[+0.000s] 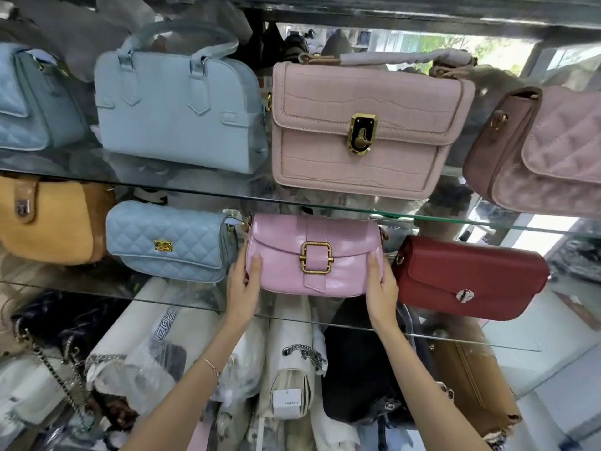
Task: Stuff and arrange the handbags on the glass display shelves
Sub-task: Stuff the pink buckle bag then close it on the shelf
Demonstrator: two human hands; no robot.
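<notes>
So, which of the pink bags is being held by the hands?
The glossy pink bag with the square gold buckle, on the lower glass shelf. The left hand and right hand grip its two ends; the other pink bags stand untouched above.

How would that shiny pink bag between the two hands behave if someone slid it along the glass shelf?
The pink bag looks glossy, so it would probably slide easily on the glass shelf. It holds a rounded, filled shape under the left hand and right hand, so it seems fairly stiff. Standing upright, it might tip.

Buckle bag (312,255) on lower shelf (471,341), between two bags.
</notes>
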